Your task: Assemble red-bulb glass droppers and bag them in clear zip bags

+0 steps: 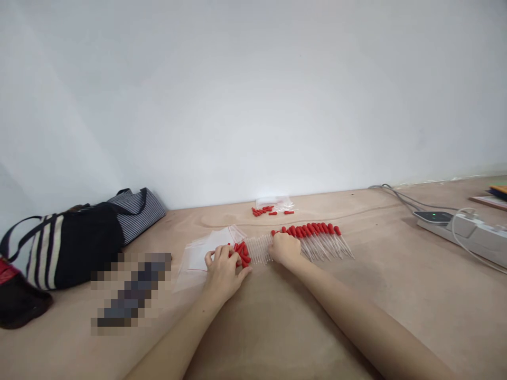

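Observation:
My left hand (225,272) rests over a small pile of red rubber dropper bulbs (244,253), its fingers bent but apart and its thumb stretched out. Over the row of thin clear tubes, my right hand (285,248) is closed with its fingertips pointing down; whatever it grips is hidden. Bare tubes (258,250) lie side by side between the hands. To the right of my right hand lies a row of droppers (322,240), clear tubes with red bulbs on their far ends. A red bulb (273,233) shows just beyond my right knuckles.
Clear plastic bags (204,252) lie beside my left hand. More red bulbs (261,211) and a clear bag (275,201) lie near the wall. A black striped bag (87,243) and a blurred-out object (132,293) are at left; a power strip (467,235) with cables is at right.

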{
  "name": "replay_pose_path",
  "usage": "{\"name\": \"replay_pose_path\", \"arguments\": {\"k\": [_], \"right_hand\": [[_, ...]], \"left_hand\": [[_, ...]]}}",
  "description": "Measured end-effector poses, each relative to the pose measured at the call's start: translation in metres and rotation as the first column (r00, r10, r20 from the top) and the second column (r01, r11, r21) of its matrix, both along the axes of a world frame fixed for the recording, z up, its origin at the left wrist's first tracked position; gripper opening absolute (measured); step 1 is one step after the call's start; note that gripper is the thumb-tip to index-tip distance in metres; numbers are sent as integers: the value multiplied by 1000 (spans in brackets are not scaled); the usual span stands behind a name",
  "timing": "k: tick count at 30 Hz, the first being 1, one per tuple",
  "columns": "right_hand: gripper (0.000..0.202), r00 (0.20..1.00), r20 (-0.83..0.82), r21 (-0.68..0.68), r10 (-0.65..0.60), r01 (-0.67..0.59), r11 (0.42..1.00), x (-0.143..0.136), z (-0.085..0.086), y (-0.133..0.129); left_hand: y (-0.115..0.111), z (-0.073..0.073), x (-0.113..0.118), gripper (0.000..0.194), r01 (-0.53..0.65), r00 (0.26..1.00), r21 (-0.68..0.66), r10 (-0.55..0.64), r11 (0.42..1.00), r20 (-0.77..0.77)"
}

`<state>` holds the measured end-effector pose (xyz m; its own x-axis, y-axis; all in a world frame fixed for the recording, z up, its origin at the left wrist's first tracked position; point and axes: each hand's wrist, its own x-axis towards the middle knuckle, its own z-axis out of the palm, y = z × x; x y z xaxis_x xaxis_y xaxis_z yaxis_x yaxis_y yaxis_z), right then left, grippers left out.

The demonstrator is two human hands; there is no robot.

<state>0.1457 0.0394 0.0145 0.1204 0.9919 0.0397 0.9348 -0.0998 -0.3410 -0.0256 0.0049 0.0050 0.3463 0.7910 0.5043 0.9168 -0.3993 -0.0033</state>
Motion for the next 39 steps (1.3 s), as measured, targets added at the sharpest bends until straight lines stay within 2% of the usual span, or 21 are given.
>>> {"name": "replay_pose_path", "arguments": {"k": [6,10,12,14,16,18,20,23,27,30,33,39], "right_hand": [[25,999,-25,-51,-22,20,998,0,2,10],[24,999,-49,-35,-22,20,999,2,3,11],[23,998,-62,-7,-14,14,1000,4,5,8],[24,997,-76,35,8,-5,999,10,7,2],[23,995,-89,82,54,-47,996,21,8,-6],[17,983,-110,160,148,-130,979,36,5,-17],[15,942,-139,303,304,-252,919,53,-2,-29],[14,875,-188,414,445,-340,844,76,-15,-47],[18,806,-217,442,550,-421,792,89,-26,-65],[13,784,-248,427,570,-439,790,85,-28,-72],[10,774,-312,425,550,-404,810,75,-29,-76],[9,749,-334,427,572,-421,800,65,-31,-81]], "left_hand": [[-2,0,3,15,-20,1000,28,21,999,-21],[-6,9,4,13,-47,999,81,47,996,3],[-10,13,5,10,-26,999,102,21,994,47],[-14,15,8,6,63,993,92,-72,994,98],[-18,13,13,7,201,969,40,-204,979,136],[-22,8,19,8,315,937,-39,-304,948,169],[-25,3,24,9,373,915,-117,-344,920,212],[-27,-3,30,15,400,898,-212,-336,892,283],[-27,-7,36,14,401,892,-305,-292,864,346],[-25,-9,38,14,395,888,-337,-261,855,379],[-23,-12,39,11,395,866,-302,-241,868,438],[-21,-15,39,10,381,831,-287,-189,879,523]]}}
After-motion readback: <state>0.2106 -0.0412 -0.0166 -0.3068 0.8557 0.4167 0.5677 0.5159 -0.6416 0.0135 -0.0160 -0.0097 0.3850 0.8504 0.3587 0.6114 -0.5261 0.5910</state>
